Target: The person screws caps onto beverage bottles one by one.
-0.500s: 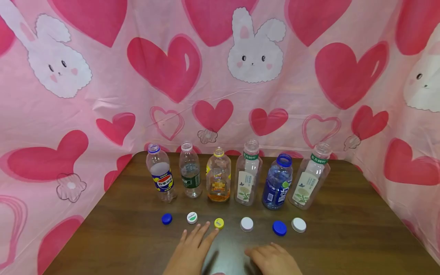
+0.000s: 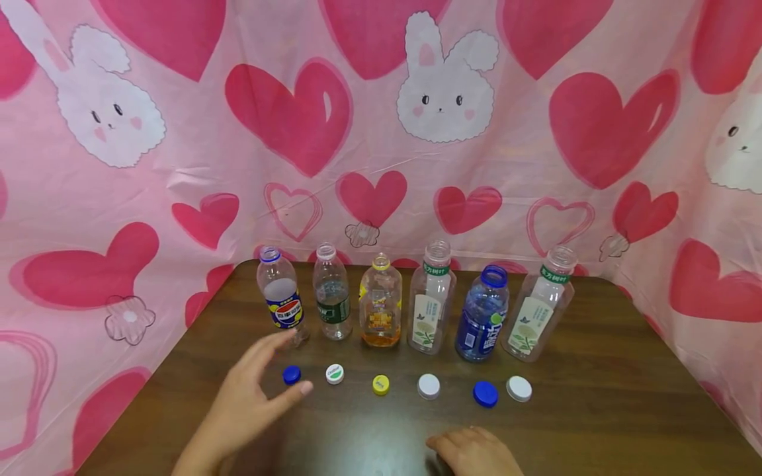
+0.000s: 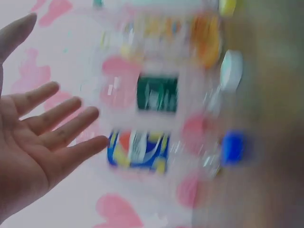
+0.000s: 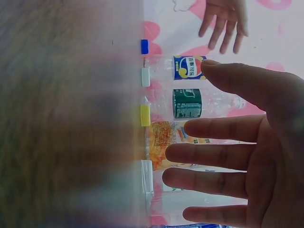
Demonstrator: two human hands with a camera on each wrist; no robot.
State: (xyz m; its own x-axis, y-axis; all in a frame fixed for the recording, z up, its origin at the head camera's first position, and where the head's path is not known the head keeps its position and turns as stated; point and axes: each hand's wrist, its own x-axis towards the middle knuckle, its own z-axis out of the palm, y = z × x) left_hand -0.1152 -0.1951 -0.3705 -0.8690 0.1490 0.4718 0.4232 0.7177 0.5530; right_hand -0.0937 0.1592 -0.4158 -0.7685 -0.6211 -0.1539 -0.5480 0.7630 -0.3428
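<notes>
My left hand (image 2: 244,396) hovers with spread fingers in front of the leftmost bottle (image 2: 278,291), which has a blue neck ring and a blue and yellow label. Just beyond its thumb lies a small blue cap (image 2: 292,375). Nothing is in that hand; the left wrist view shows its bare palm. At the front of the table is my right hand (image 2: 476,451), empty, its fingers extended in the right wrist view. Nearest to it are a white cap (image 2: 428,386) and a larger blue cap (image 2: 485,394), both apart from the fingers.
Uncapped bottles stand in a row: a green-labelled one (image 2: 332,301), one with orange liquid (image 2: 381,307), two tall clear ones (image 2: 430,304) and a blue one (image 2: 482,317). A green-white cap (image 2: 335,374), yellow cap (image 2: 381,385) and right-hand white cap (image 2: 519,389) lie before them.
My left hand has moved left from near the yellow cap to in front of the leftmost bottle, with its thumb now spread away. The right hand has barely moved.
</notes>
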